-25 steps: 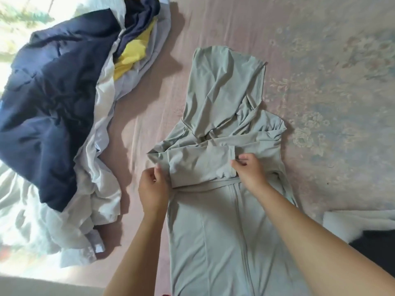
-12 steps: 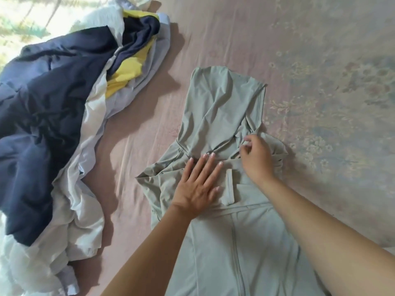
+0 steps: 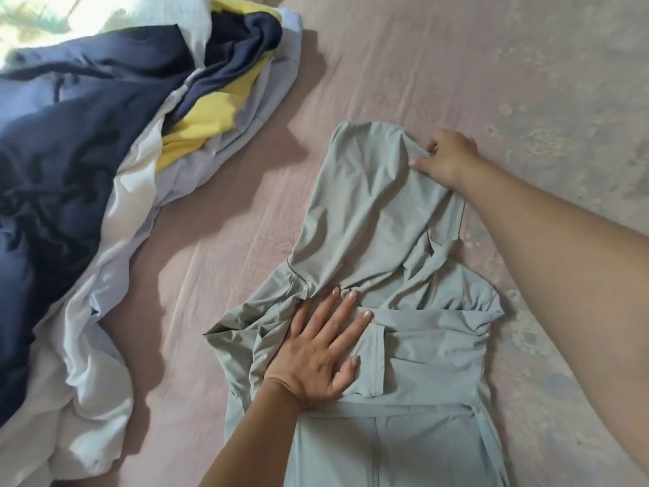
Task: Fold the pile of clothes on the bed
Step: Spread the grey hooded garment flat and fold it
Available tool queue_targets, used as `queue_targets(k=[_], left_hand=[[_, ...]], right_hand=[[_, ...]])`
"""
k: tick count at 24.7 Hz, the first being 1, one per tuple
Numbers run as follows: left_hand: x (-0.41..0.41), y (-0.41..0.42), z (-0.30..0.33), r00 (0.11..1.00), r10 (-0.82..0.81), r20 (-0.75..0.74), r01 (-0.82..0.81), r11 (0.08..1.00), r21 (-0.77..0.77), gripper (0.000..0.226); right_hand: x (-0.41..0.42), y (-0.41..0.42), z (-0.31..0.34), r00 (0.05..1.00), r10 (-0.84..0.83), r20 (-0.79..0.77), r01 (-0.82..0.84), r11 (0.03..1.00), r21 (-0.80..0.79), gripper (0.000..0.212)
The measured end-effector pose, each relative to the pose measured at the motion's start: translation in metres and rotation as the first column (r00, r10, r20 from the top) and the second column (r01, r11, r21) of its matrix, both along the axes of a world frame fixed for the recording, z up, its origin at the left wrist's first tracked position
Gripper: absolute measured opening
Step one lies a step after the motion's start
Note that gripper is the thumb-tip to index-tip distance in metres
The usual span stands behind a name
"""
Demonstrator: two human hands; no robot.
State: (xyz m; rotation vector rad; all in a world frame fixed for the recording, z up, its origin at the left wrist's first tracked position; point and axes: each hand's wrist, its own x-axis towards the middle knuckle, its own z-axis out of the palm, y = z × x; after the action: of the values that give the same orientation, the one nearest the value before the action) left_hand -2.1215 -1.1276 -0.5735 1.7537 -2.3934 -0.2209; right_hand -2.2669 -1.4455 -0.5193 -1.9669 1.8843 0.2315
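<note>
Left hand point(image 3: 318, 349) lies flat, fingers spread, pressing on the folded sleeves of the grey-green hooded jacket point(image 3: 397, 353), right at the chest below the collar. Right hand point(image 3: 444, 157) is up at the far corner of the hood point(image 3: 372, 202), thumb and curled fingers pinching the fabric edge. That jacket is laid out on the pink bed point(image 3: 404, 65), hood pointing away, zip running down the middle toward the near edge. Over on the left sits the pile of clothes point(image 3: 84, 177), navy, white and yellow mixed, well apart from the jacket.
</note>
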Motion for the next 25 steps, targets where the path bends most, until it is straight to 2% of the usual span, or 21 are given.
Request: queue_targets(k=[1,2,4,5,6,8,10,11,12,13,14,15,16,18,19,21,22,23,25], left_hand=[[-0.001,-0.002,0.0,1.0,-0.002,0.007,0.002,1.0,0.012,0.061],[0.0,-0.004,0.0,1.0,0.002,0.009,-0.003,1.0,0.025,0.061],[0.002,-0.003,0.001,1.0,0.014,0.006,-0.014,0.999,0.05,0.062],[0.002,-0.002,0.002,1.0,0.01,0.015,-0.011,0.998,0.063,0.062],[0.003,-0.003,0.003,0.999,0.004,0.042,-0.007,0.997,0.072,0.062],[-0.002,-0.007,0.011,0.993,0.022,0.118,-0.034,0.994,0.103,0.062],[-0.012,-0.007,0.029,0.98,0.079,0.182,-0.105,0.985,0.136,0.06],[-0.017,-0.004,0.039,0.976,0.104,0.189,-0.13,0.982,0.135,0.059],[-0.018,0.001,0.047,0.976,0.126,0.175,-0.147,0.983,0.112,0.057],[-0.016,0.007,0.054,0.976,0.154,0.155,-0.168,0.982,0.082,0.056],[-0.011,0.014,0.059,0.972,0.192,0.132,-0.201,0.978,0.052,0.055],[-0.004,0.024,0.063,0.963,0.249,0.103,-0.251,0.968,0.007,0.052],[0.002,0.035,0.066,0.945,0.32,0.063,-0.318,0.947,-0.042,0.047],[0.01,0.057,0.07,0.926,0.378,0.008,-0.375,0.921,-0.107,0.045],[0.011,0.064,0.071,0.951,0.308,0.019,-0.304,0.944,-0.127,0.05],[0.01,0.066,0.071,0.997,0.023,0.08,-0.014,0.993,-0.113,0.063],[0.009,0.063,0.071,0.985,-0.133,0.112,0.144,0.985,-0.091,0.064],[0.007,0.058,0.071,0.956,-0.261,0.134,0.272,0.96,-0.068,0.059],[0.005,0.051,0.069,0.917,-0.394,0.062,0.398,0.914,-0.072,0.04]], right_hand=[[0.003,0.003,0.008,0.996,0.086,0.015,-0.085,0.994,-0.066,0.023],[0.005,0.007,0.018,0.986,0.152,0.063,-0.143,0.981,-0.13,0.019],[0.012,0.035,0.045,0.929,0.17,0.33,-0.117,0.978,-0.173,0.019],[0.014,0.058,0.062,0.861,0.141,0.488,-0.074,0.985,-0.153,0.021],[0.016,0.083,0.076,0.779,0.098,0.619,-0.029,0.992,-0.12,0.023],[0.015,0.148,0.096,0.63,-0.068,0.773,0.103,0.995,0.003,0.02],[0.007,0.218,0.11,0.456,-0.313,0.833,0.276,0.94,0.201,0.017],[0.004,0.255,0.116,0.419,-0.368,0.83,0.326,0.914,0.241,0.016],[-0.001,0.291,0.121,0.502,-0.306,0.809,0.314,0.936,0.159,0.015],[-0.008,0.323,0.123,0.686,-0.133,0.715,0.199,0.98,-0.009,0.016],[-0.014,0.35,0.121,0.832,0.077,0.549,-0.003,0.991,-0.135,0.02],[-0.02,0.371,0.114,0.877,0.253,0.407,-0.21,0.966,-0.148,0.03],[-0.027,0.388,0.104,0.873,0.361,0.328,-0.363,0.93,-0.055,0.043],[-0.038,0.401,0.084,0.876,0.439,0.201,-0.459,0.886,0.066,0.052],[-0.042,0.397,0.078,0.881,0.446,0.159,-0.463,0.882,0.086,0.048],[-0.046,0.374,0.07,0.886,0.434,0.162,-0.44,0.898,0.007,0.034],[-0.044,0.355,0.066,0.909,0.374,0.187,-0.378,0.926,-0.014,0.023],[-0.043,0.333,0.063,0.922,0.323,0.214,-0.322,0.946,-0.039,0.013],[-0.037,0.287,0.054,0.939,0.281,0.199,-0.267,0.959,-0.094,0.026]])
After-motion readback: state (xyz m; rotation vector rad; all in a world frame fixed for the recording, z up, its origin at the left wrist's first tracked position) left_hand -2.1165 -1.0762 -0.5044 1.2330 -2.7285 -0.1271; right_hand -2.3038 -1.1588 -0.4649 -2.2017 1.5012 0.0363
